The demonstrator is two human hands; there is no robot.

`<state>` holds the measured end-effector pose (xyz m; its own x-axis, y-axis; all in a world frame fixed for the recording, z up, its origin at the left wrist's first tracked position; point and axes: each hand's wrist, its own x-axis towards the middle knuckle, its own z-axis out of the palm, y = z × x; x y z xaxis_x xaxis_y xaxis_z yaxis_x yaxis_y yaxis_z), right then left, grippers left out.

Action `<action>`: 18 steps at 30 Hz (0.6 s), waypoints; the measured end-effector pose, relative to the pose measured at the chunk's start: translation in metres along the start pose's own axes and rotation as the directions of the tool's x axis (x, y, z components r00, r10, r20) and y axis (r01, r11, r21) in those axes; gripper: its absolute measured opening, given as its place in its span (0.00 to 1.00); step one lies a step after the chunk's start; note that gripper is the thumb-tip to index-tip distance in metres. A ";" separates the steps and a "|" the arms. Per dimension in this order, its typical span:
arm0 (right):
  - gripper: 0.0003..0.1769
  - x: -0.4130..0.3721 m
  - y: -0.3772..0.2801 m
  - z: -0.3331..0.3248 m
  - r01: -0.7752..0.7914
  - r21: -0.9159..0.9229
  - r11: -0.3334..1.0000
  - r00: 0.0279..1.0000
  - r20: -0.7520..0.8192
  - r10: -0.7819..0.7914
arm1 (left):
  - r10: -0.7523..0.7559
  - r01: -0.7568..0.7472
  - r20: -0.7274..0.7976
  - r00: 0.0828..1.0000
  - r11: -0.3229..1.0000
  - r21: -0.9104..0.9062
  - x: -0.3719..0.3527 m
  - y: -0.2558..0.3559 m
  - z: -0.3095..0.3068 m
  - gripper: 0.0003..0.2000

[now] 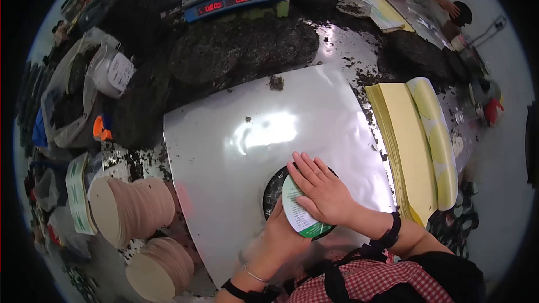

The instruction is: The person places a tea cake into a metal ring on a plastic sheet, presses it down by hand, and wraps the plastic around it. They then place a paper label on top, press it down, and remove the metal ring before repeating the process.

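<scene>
A dark round disc, its surface shiny like clear wrap, lies on a silvery metal sheet close to my body. Over it is a round white-and-green label with printed text. My left hand is at the label's lower left edge, gripping it; most of its fingers are hidden under the label. My right hand lies flat across the label's upper right part, fingers stretched out and holding nothing.
Stacks of round tan discs stand at left. Yellow sheets and a roll of round yellow labels lie at right. Dark crumbly heaps and a blue scale are behind. Another person's hand shows far right.
</scene>
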<state>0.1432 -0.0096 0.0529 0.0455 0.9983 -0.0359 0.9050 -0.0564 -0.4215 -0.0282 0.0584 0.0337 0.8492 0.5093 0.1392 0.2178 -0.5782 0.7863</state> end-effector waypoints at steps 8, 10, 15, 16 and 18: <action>0.42 0.012 -0.033 0.032 -0.006 -0.049 0.999 1.000 0.019 0.006 | 0.191 -0.228 0.163 0.968 0.939 0.258 -0.032 -0.008 -0.033 0.29; 0.41 0.013 -0.032 0.042 0.009 -0.014 1.000 1.000 -0.001 -0.009 | 0.255 -0.299 0.256 0.932 0.942 0.152 -0.030 -0.017 -0.042 0.29; 0.43 0.013 -0.044 0.046 -0.007 -0.023 1.000 0.996 -0.085 0.005 | -0.216 0.067 -0.176 0.960 0.791 -0.608 -0.048 -0.057 -0.021 0.20; 0.41 0.013 -0.054 0.047 0.046 -0.014 0.999 0.994 -0.099 -0.047 | -0.329 0.086 -0.272 0.905 0.765 -0.639 -0.018 -0.053 -0.011 0.20; 0.38 0.003 -0.060 0.042 0.161 -0.138 0.977 0.987 0.021 -0.160 | -0.441 0.100 -0.368 0.819 0.741 -0.664 -0.012 -0.053 -0.002 0.21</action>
<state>0.0719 -0.0041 0.0402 -0.1085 0.9940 0.0127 0.9502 0.1074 -0.2927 -0.0513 0.0842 -0.0080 0.4221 0.9065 -0.0114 -0.0728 0.0464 0.9963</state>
